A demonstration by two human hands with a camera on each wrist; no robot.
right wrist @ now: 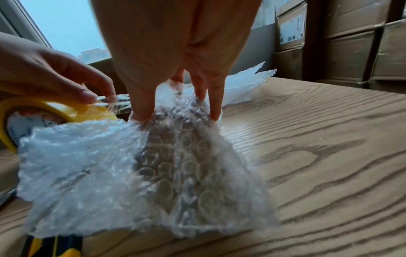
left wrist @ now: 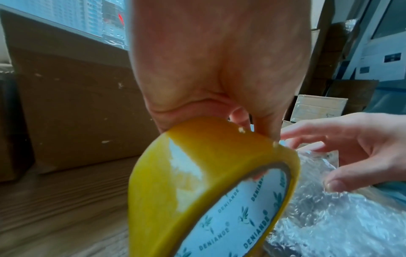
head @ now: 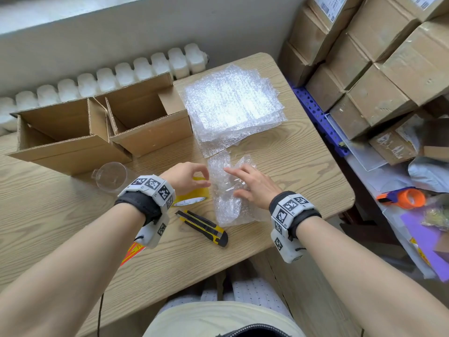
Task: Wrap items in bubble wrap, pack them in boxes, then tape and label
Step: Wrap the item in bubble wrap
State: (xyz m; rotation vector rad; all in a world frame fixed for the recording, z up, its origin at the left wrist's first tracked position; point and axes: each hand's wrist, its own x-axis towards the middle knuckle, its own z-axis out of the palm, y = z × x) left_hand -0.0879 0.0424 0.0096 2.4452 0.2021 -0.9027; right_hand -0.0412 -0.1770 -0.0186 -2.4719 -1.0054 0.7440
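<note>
Bubble wrap is bundled round an item into a parcel (head: pixel 229 190) lying on the wooden table (head: pixel 303 166), near its right front edge. What is inside is too blurred by the bubbles to tell. The right hand (head: pixel 252 187) lies on top of the parcel with fingers nearly straight and spread, fingertips (right wrist: pixel 140 113) pressing the wrap down. The left hand (head: pixel 187 177) holds a yellow tape roll (head: pixel 192 194) just left of the parcel, on edge and tilted; its fingers curl over the roll's top, and the thumb and forefinger pinch a short clear tape strip (right wrist: pixel 110 102) pulled off toward the parcel. In the left wrist view the roll (left wrist: pixel 197 182) fills the middle, with a pale printed core, and the right hand (left wrist: pixel 351 151) hovers over the wrap beyond it.

A yellow-and-black knife (head: pixel 202 224) lies in front of the roll, near the parcel's front corner. A clear cup (head: pixel 111 177) lies on its side to the left of the left wrist. Behind it stand two open boxes (head: pixel 102 127), side by side, touching. A stack of bubble sheets (head: pixel 233 103) rests at the far right of the table, just behind the parcel. A red-and-yellow sticker (head: pixel 132 254) shows under the left wrist band. Beyond the table on the right, sealed cartons (head: pixel 374 69) are stacked high.
</note>
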